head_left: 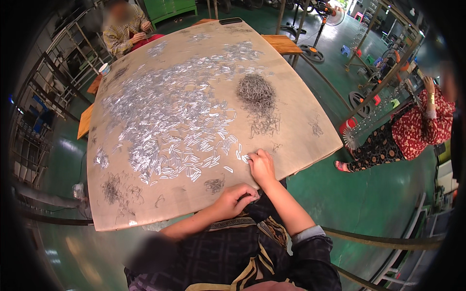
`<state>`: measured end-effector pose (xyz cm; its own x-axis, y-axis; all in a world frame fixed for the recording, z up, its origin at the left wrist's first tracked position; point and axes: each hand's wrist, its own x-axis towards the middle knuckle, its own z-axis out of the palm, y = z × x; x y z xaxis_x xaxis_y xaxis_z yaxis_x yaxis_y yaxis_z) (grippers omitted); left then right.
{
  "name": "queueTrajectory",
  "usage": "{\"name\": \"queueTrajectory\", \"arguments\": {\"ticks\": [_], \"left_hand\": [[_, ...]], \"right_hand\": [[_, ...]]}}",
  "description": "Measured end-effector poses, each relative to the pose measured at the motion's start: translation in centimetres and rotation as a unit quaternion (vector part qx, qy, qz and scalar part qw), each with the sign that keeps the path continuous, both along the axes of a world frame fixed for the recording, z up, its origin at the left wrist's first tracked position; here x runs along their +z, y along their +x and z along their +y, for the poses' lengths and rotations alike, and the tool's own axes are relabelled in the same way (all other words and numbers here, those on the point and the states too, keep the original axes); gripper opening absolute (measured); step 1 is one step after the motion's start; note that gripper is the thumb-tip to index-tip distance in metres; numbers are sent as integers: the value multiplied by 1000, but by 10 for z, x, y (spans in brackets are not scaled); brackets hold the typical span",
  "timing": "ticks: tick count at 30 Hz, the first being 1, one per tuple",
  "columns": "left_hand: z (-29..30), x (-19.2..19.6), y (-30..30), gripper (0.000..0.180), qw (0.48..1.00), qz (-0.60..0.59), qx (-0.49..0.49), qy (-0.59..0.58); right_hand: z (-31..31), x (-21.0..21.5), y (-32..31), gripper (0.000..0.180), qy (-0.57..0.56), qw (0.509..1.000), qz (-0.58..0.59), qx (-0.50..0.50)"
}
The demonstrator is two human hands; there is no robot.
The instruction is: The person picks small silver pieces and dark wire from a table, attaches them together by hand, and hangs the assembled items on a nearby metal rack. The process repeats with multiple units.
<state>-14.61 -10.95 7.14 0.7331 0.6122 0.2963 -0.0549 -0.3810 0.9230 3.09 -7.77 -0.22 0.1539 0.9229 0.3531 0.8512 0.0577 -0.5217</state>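
Many small, narrow, shiny metal pieces lie spread over a large table covered in brown board. At its near edge my right hand pinches down with its fingertips on one shiny metal piece. My left hand is curled closed just beside it, over the table's rim. Whatever its thumb and forefinger hold is hidden or too small to name. A dark heap of thin bent wire pieces lies beyond my right hand. A smaller wire cluster is close to my left hand.
Across the table's far left corner a person in a checked shirt sits working with both hands. A paper cup and a dark phone-like object rest at the table's edges. Another person in red patterned clothes stands right, near a metal frame.
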Motion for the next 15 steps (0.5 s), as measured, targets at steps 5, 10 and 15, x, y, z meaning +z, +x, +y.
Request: {"name": "queueTrajectory", "arguments": {"ticks": [5, 10, 15], "left_hand": [[0, -3, -2, 7, 1000, -2, -4, -14], [2, -6, 0, 6, 999, 2, -6, -43], [4, -12, 5, 6, 996, 19, 27, -88]], "right_hand": [[7, -1, -1, 11, -46, 998, 32, 11], [-11, 25, 2, 13, -42, 988, 145, 6], [-56, 58, 22, 14, -153, 861, 486, 6]]}}
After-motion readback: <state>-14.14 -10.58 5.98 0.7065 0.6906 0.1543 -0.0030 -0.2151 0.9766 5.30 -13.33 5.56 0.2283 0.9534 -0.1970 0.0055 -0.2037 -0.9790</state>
